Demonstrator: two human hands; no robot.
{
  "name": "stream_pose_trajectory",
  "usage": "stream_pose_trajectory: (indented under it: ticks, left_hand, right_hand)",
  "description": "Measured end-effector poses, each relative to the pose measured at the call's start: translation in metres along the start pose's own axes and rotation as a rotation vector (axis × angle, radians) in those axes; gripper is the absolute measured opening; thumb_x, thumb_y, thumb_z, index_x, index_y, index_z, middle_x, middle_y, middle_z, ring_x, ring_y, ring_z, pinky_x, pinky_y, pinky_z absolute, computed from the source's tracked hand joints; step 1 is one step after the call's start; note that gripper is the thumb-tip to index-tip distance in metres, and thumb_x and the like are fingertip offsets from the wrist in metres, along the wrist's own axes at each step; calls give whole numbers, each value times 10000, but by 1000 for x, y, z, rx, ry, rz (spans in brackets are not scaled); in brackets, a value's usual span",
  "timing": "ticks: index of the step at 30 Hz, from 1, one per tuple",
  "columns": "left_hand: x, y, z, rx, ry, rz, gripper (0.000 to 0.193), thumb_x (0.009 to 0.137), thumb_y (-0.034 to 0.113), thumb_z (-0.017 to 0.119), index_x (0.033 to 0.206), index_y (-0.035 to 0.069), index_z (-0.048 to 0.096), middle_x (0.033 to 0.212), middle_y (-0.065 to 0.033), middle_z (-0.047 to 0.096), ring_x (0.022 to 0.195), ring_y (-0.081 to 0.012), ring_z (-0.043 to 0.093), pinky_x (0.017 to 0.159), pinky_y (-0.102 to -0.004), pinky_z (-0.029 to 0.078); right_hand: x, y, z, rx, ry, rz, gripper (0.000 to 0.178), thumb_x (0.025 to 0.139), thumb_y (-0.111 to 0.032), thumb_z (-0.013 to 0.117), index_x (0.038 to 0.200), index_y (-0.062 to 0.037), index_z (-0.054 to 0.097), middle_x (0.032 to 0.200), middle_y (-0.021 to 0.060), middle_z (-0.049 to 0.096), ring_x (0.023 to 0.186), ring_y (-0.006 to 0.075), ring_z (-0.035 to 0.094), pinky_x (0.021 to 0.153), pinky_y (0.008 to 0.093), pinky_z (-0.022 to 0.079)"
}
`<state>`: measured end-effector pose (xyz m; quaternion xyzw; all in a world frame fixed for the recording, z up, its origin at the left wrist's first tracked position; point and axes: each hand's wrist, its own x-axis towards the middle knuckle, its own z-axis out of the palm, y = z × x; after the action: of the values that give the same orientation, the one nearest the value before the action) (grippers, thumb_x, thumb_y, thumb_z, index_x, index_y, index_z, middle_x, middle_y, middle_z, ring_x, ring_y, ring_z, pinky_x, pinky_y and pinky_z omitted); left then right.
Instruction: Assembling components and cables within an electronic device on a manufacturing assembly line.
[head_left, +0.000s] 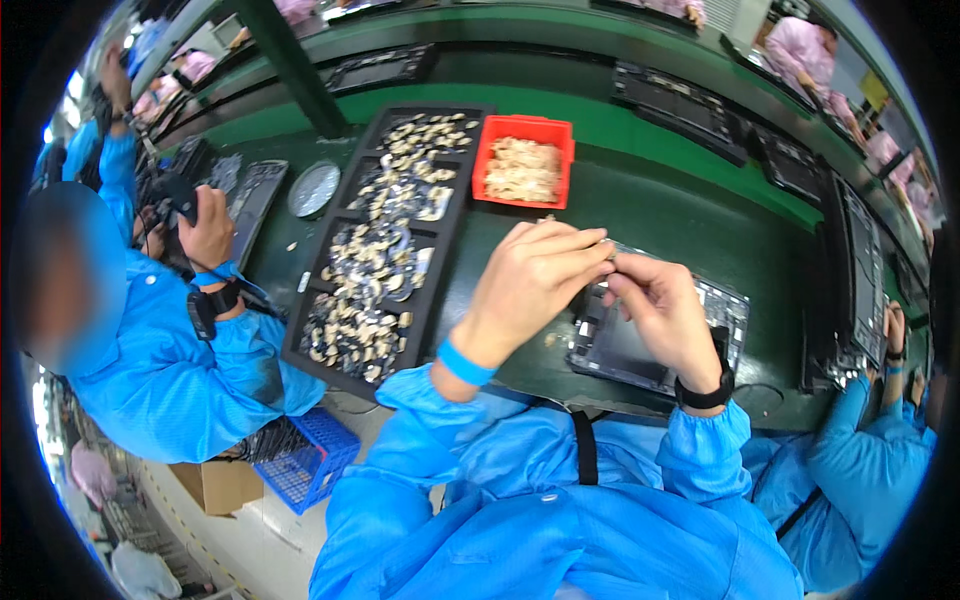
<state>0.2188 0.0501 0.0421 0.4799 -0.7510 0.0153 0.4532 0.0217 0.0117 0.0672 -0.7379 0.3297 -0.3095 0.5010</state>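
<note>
- The work in hand looks like fine fingertip handling over the open electronic device [622, 345], which lies flat on the green surface [770, 245] below the person's hands.
- The left hand [535, 280] and right hand [668, 310] meet above its far edge, fingers [580, 243] bent and tips nearly touching; the gap is very narrow, and whether they grip something tiny cannot be told.
- The next move probably calls for a light, steady pinch and careful alignment.
- The right hand covers part of the device; its inner parts are too small to identify.
- Left of it, the compartmented black tray [452, 245] and red bin [571, 150] hold small pale pieces, too jumbled to tell apart.
</note>
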Motion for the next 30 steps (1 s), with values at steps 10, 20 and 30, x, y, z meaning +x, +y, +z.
stream_pose_trajectory:
  ticks: [10,20,30]
  left_hand:
    - [22,-1,-12,156,-24,258,143,816,131,803,949,95,766,1075,-17,771,1103,-214,692,869,-369,486]
    - [40,6,5,-172,60,-565,431,934,400,776,988,-28,791,790,-204,762,685,-329,743,684,-380,568]
    - [35,59,44,-522,-295,-195,194,971,168,706,932,-19,742,939,-190,742,880,-315,735,818,-396,522]
  right_hand:
    - [0,6,-6,-75,-78,-48,167,995,-12,575,1067,51,711,785,92,702,734,131,662,677,303,527]
    - [34,33,-1,-640,454,-455,348,868,48,606,1204,22,694,1166,209,733,1089,388,697,934,478,562]
    - [-39,28,-29,545,470,-108,222,1021,-74,668,1198,34,746,1074,106,777,1002,140,712,888,285,569]
